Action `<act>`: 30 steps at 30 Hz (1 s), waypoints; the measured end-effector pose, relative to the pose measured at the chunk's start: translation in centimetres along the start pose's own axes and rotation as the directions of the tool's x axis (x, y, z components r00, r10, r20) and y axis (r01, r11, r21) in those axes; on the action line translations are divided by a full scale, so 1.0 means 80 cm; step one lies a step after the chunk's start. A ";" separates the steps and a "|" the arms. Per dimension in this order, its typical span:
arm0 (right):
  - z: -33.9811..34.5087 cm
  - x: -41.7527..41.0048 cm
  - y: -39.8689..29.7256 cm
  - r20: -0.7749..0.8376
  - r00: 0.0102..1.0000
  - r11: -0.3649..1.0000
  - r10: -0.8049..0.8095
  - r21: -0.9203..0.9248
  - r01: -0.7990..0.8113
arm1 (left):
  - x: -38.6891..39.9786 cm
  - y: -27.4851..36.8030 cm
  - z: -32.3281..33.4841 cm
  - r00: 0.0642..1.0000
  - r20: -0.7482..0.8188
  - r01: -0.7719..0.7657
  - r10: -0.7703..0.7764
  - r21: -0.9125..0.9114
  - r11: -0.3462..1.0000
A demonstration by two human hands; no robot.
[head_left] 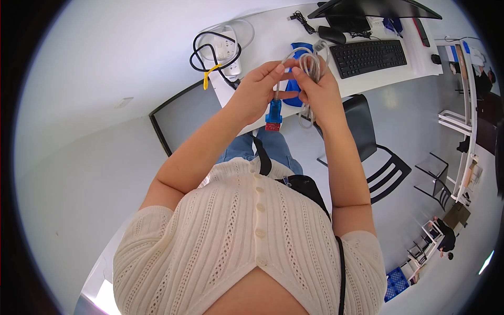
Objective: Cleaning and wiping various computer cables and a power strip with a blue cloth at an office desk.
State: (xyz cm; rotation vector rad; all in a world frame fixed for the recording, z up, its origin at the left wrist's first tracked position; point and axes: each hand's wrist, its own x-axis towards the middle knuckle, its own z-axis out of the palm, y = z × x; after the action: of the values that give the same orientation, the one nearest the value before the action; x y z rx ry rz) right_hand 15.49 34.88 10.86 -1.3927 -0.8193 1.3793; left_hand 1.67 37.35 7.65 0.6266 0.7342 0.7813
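Note:
A translucent grey cable [311, 65] is gathered in loops, and my right hand [321, 92] grips the bundle. My left hand [258, 88] pinches a free length of the same cable between thumb and fingers. From that length a blue connector [274, 110] with a red end [272, 126] hangs just below my left hand. A small grey cylinder [318, 46], also part of the cable, shows above my right hand. Behind both hands a blue object [292, 92] lies on the white table [267, 37]; its shape is partly hidden by my fingers.
Left on the table is a white power strip [226, 49] with a looped black cord [197, 59] and a yellow tie [210, 75]. To the right sit a black keyboard [368, 58], a mouse [331, 34] and a monitor [374, 10]. A black chair [360, 126] stands beside the table.

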 end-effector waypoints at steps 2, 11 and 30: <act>-0.003 0.010 0.015 0.035 0.998 0.994 0.049 -0.104 -0.045 | -0.002 0.003 0.003 1.000 -0.019 -0.001 0.001 0.001 1.000; 0.023 0.023 0.038 -0.163 0.982 0.994 -0.097 0.027 0.103 | -0.005 -0.010 -0.005 0.998 0.062 0.033 -0.019 -0.233 0.972; 0.029 0.041 0.041 0.257 0.962 0.865 -0.094 -0.456 0.207 | -0.001 0.009 -0.025 0.931 0.188 0.188 -0.313 0.488 0.852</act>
State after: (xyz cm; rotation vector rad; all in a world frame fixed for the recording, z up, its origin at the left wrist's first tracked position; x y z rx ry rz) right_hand 13.07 37.42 6.98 -1.5120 -1.4729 1.2744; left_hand -0.23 38.12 6.99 1.0224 0.7438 0.2614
